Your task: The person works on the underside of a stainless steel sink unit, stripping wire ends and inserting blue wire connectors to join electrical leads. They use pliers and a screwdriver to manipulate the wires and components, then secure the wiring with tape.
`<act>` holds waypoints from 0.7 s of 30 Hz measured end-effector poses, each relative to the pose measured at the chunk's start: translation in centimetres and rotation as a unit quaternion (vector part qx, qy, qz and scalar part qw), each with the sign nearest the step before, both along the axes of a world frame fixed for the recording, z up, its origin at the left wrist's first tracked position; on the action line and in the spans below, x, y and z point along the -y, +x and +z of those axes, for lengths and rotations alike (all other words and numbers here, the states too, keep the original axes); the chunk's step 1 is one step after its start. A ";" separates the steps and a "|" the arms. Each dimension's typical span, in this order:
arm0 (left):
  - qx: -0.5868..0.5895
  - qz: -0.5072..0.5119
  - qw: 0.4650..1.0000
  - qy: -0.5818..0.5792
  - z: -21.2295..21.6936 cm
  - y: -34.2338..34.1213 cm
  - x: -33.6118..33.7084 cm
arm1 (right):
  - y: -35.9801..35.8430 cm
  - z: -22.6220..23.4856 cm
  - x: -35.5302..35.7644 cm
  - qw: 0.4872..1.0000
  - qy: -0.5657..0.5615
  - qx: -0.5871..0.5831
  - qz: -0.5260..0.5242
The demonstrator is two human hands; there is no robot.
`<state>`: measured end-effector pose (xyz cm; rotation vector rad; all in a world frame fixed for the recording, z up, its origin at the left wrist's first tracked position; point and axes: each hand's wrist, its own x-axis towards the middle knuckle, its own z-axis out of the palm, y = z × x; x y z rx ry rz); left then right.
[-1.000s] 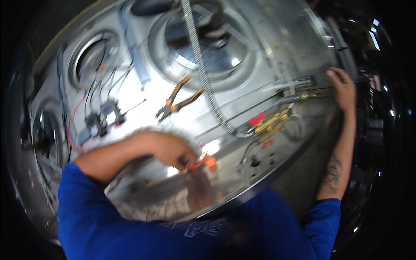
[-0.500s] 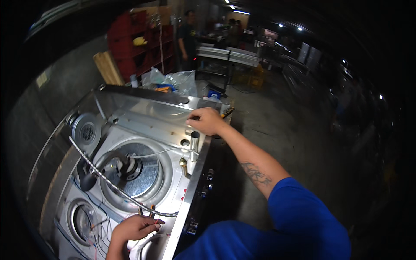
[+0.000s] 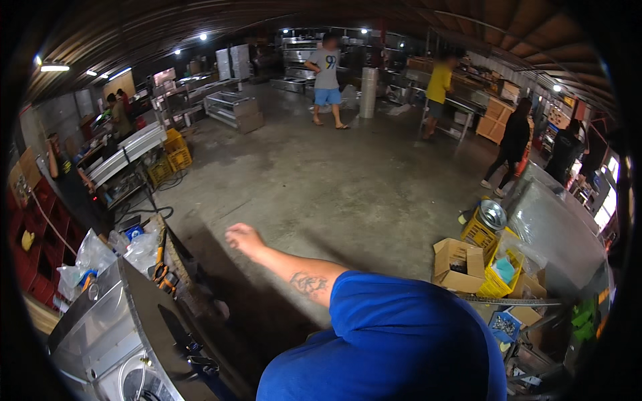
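Observation:
My right hand (image 3: 245, 239) is out in the air over the concrete floor, to the right of a stainless-steel stove (image 3: 107, 324). Motion smears its fingers; they look partly curled, and no object shows in them. At the lower left the stove is cut off by the picture's edge, with knobs (image 3: 202, 364) along its dark front. Beyond its far end, on a bench, lies an orange-and-black hand tool (image 3: 164, 277) near clear plastic bags (image 3: 95, 252). My left hand is out of sight.
On the right are an open cardboard box (image 3: 457, 264), a yellow crate (image 3: 498, 275), a blue bin of small metal parts (image 3: 504, 325) and a large plastic-wrapped block (image 3: 556, 227). Long metal profiles (image 3: 128, 155) lie at the left. Several people stand or walk farther off.
The view has swung right, bringing the workshop floor and boxes in. My right hand has left the stove's rim for the open air; my left hand, earlier over the stove, has gone from view.

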<state>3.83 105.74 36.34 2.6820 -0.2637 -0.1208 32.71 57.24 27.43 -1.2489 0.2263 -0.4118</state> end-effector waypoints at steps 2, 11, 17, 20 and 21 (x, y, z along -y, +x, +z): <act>-0.002 -0.003 1.000 0.003 0.5 -0.2 0.3 | -2.0 -3.3 7.0 0.991 -0.005 -0.009 -0.131; -0.029 -0.019 0.999 -0.037 0.3 -4.5 -5.6 | -26.1 8.0 42.9 0.909 -0.118 0.034 -0.398; -0.103 -0.054 0.991 -0.072 -0.6 -4.6 -5.0 | -40.7 10.5 47.3 0.755 -0.280 -0.210 -0.555; -0.137 -0.085 0.974 -0.161 -1.3 -4.2 -3.5 | -44.2 8.1 46.4 0.695 -0.345 -0.328 -0.539; -0.159 -0.067 0.970 -0.170 -1.3 -4.3 -3.5 | -44.9 6.3 45.8 0.675 -0.372 -0.377 -0.514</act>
